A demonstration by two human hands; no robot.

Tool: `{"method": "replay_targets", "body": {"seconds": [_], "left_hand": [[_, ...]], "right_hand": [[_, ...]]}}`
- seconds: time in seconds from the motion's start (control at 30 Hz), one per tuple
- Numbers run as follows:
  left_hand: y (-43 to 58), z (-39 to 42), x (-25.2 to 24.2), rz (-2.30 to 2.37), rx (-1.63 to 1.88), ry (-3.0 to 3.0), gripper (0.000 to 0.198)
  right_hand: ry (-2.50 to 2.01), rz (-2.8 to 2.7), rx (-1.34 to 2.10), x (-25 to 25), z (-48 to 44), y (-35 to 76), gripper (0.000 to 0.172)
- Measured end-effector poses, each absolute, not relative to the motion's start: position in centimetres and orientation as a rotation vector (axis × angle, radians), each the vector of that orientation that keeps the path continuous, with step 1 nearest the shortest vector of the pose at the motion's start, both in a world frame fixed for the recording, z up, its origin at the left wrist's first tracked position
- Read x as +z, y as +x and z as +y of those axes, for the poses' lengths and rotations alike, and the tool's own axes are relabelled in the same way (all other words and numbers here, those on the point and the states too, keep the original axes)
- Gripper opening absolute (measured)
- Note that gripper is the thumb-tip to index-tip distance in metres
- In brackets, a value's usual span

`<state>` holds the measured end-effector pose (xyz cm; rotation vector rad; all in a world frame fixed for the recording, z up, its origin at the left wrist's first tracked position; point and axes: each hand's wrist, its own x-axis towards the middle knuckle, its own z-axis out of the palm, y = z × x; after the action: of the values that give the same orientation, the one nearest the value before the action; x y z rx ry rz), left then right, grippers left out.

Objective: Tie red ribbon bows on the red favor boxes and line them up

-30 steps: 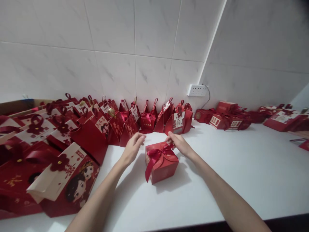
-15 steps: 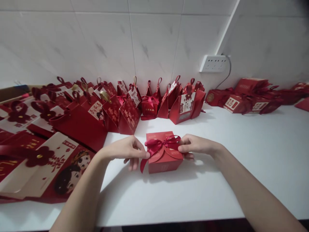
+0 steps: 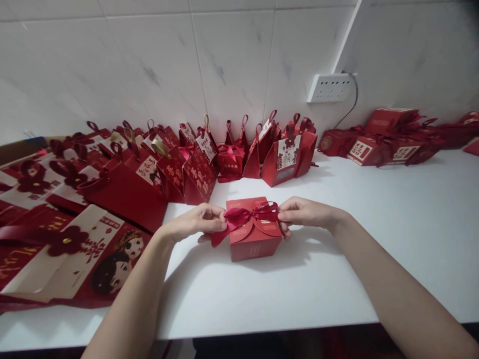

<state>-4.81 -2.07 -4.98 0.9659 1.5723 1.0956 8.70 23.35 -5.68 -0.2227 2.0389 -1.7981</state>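
A small red gift box (image 3: 255,240) stands on the white counter (image 3: 337,269) in front of me. A dark red satin ribbon bow (image 3: 250,215) lies across its scalloped lid. My left hand (image 3: 198,224) pinches the bow's left loop at the box's left edge. My right hand (image 3: 305,213) pinches the right loop at the box's right edge. Both hands are closed on the ribbon, which is pulled sideways between them.
Several red gift bags (image 3: 194,169) with tags and ribbon handles line the tiled wall. Larger flat red bags (image 3: 71,259) cover the counter at left. More red boxes (image 3: 381,139) lie at back right under a wall socket (image 3: 329,88). The counter edge runs close to me.
Both hands came onto the bow and took its loops, then drew them apart sideways. The view tilted down, so the box sits nearer the middle.
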Motion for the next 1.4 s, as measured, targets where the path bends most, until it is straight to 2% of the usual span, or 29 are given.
{"method": "replay_targets", "body": {"seconds": [0.17, 0.47, 0.57, 0.67, 0.77, 0.97, 1.07, 1.17, 1.27, 1.4], "left_hand": [[-4.7, -2.2, -4.9, 1.495, 1.008, 0.944, 0.030], [-3.0, -2.0, -3.2, 1.465, 0.794, 0.927, 0.034], [-3.0, -1.9, -3.3, 1.483, 0.737, 0.920, 0.036], [-3.4, -2.0, -3.7, 1.442, 0.657, 0.885, 0.027], [-4.3, -2.4, -4.2, 1.408, 0.634, 0.878, 0.017], [-5.7, -3.2, -4.6, 1.541, 0.817, 0.963, 0.008], [-4.8, -2.1, -5.1, 1.808, 1.205, 0.963, 0.019], [-3.1, -0.3, -5.7, 2.105, 1.547, 1.006, 0.030], [-1.7, 1.0, -5.9, 2.142, 1.523, 1.032, 0.044], [-0.6, 1.7, -5.7, 2.155, 1.439, 0.957, 0.045]], "right_hand": [[-0.289, 1.906, -1.636, -5.5, 23.5, 9.2, 0.036], [-0.387, 1.521, -1.546, -4.6, 21.9, 10.0, 0.050], [-0.296, 1.492, -1.433, -4.7, 21.6, 10.1, 0.049], [-0.171, 1.544, -1.394, -5.1, 22.3, 10.2, 0.044], [-0.067, 1.729, -1.375, -5.4, 24.0, 10.2, 0.047], [-0.034, 2.185, -1.538, -5.4, 26.0, 9.6, 0.051], [-0.041, 2.251, -1.626, -5.3, 24.8, 9.2, 0.056], [-0.167, 2.225, -1.580, -5.2, 23.3, 9.0, 0.050], [-0.148, 2.203, -1.598, -4.9, 22.3, 9.2, 0.040], [-0.095, 2.183, -1.621, -4.1, 21.6, 9.8, 0.030]]}}
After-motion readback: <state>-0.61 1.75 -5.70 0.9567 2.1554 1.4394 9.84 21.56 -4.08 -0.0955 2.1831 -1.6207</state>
